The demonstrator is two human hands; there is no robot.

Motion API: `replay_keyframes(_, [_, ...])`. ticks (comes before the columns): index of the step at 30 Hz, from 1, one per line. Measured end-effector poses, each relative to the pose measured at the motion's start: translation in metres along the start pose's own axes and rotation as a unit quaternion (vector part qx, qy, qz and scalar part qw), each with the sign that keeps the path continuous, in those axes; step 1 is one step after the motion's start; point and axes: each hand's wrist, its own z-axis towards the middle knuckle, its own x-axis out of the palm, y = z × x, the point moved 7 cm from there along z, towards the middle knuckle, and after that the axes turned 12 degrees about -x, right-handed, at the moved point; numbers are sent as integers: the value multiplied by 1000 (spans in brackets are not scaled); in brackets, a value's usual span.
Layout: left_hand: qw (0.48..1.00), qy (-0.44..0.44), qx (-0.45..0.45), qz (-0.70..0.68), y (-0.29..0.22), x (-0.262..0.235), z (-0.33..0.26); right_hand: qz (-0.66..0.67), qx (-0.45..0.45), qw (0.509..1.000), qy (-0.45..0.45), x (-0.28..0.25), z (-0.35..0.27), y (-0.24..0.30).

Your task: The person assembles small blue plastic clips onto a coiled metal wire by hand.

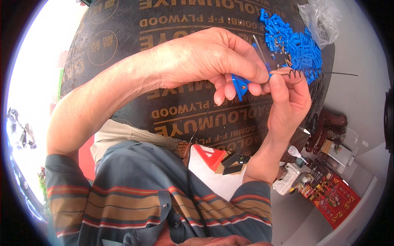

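One small blue moulded-plastic clip (pixel 239 85), centre frame, pinched by left hand (pixel 205 57); light, rigid, likely slick, best held by its flat sides; right hand (pixel 289 96) grips thin dark coiled wire spring (pixel 305 74), springy, easily bent; blue clip heap (pixel 297 43) upper right on dark printed plywood board (pixel 123 37).

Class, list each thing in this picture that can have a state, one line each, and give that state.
left hand: closed, pinching the blue plastic piece
right hand: closed, pinching the coiled wire spring
pile of blue plastic pieces: loose, heaped on the dark board
clear plastic bag: crumpled beside the pile
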Motion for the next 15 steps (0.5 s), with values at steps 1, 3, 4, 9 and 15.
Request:
replay_keyframes(1, [1000, 0, 0, 0, 0, 0, 0, 1, 1, 1000, -3, -1, 0, -1])
replay_keyframes(3, [1000, -1, -1, -1, -1, 0, 0, 7, 1, 1000, -3, 0, 0, 1])
replay_keyframes(4, [1000, -1, -1, -1, -1, 0, 0, 14, 2, 1000, -4, 1, 0, 2])
replay_keyframes(9, [1000, 24, -7, -17, 1, 1, 1, 7, 9, 1000, -8, -2, -1, 2])
replay_keyframes(15, [999, 36, -11, -22, 1, 1, 1, 16, 6, 1000, -12, -3, -1, 1])
